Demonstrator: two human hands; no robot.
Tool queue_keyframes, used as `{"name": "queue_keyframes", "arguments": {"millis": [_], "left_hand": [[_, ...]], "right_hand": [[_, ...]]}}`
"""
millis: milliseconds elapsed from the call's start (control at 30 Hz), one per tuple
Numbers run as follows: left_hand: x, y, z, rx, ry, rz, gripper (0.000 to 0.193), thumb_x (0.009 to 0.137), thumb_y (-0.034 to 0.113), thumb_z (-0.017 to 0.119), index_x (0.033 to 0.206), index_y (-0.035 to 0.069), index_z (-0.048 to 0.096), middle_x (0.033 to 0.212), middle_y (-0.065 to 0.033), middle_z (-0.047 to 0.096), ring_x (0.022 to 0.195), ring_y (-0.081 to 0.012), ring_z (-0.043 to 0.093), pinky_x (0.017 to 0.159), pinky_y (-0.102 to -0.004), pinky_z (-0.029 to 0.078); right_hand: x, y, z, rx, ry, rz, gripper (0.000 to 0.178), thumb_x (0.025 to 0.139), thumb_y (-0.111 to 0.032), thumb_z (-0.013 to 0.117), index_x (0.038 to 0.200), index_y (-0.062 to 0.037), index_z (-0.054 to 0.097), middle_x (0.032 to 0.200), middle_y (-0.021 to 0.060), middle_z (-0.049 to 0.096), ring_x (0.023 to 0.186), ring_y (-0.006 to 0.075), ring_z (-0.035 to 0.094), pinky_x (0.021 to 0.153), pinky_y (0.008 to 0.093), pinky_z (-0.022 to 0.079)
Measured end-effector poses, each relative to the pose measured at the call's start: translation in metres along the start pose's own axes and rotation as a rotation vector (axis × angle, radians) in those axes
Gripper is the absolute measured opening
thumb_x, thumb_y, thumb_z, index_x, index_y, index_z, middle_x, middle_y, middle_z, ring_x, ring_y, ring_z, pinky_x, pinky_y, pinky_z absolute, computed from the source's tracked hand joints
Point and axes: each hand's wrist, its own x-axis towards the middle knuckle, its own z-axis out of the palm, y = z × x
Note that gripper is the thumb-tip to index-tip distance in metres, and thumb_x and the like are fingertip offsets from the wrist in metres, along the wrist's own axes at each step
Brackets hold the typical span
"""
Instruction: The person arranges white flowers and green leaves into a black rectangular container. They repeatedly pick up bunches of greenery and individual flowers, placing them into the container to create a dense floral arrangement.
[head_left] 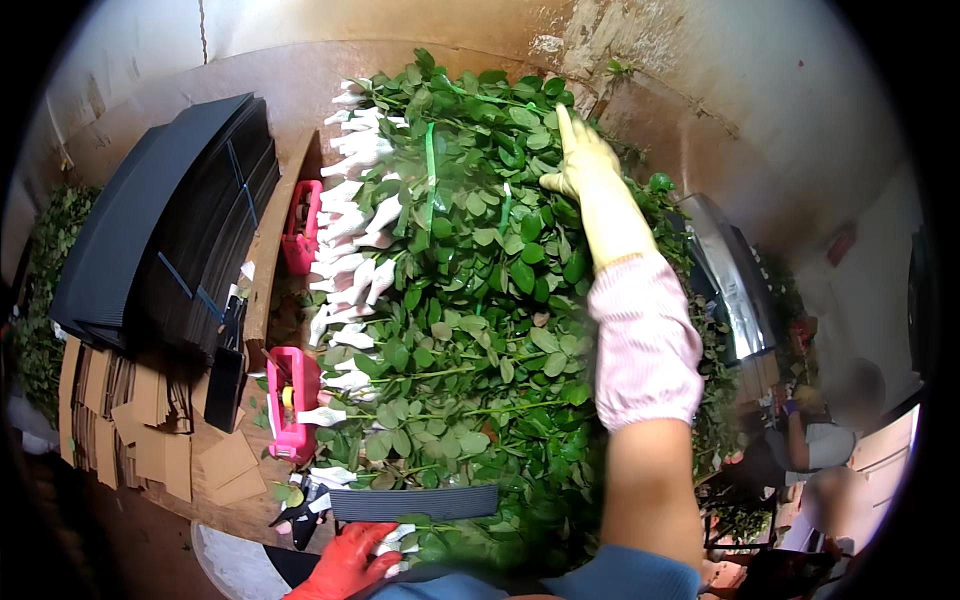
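Long leafy rose stems [480,340] cover the table, with their white-sleeved buds [350,240] lined up on the left. My right hand [585,160], in a long yellow rubber glove with a pink striped cuff, reaches to the far right of the pile. Its fingers are stretched out and its thumb stands apart over the leaves. Close to my body, my left hand [352,562] wears a red glove and curls round a few white-sleeved roses [396,540]. A dark corrugated strip [415,503] lies across the stems just beyond it. Green ties [431,180] show among the far stems.
Two pink tape dispensers [293,420] stand along the buds, beside a wooden board [275,250]. Black-handled cutters [303,525] lie near my left hand. Farther left are stacked dark corrugated sheets [170,220], cardboard pieces [165,440] and a phone [225,388]. People [820,440] work at right.
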Motion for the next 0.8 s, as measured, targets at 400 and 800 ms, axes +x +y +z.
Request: {"name": "queue_keyframes", "arguments": {"millis": [400,800], "left_hand": [[0.006,0.026,-0.011,0.027,0.080,0.056,0.053,0.092,0.024,0.080,0.138,0.005,0.061,0.121,-0.0201,0.066,0.109,-0.0387,0.066,0.092,-0.0446,0.054],[0.003,0.020,-0.006,0.028,0.071,0.046,0.052,0.094,0.022,0.078,0.140,0.006,0.060,0.125,-0.0193,0.066,0.114,-0.0394,0.065,0.097,-0.0438,0.052]], "right_hand": [[-0.106,0.039,-0.011,0.329,0.194,0.035,0.054,0.090,-0.001,0.060,0.142,-0.0171,0.064,0.132,0.0160,0.070,0.124,0.0339,0.065,0.107,0.0437,0.052],[-0.265,0.128,-0.019,0.603,0.485,-0.374,0.061,0.075,0.017,0.052,0.130,-0.0030,0.069,0.114,0.0195,0.073,0.108,0.0365,0.070,0.099,0.0422,0.056]]}}
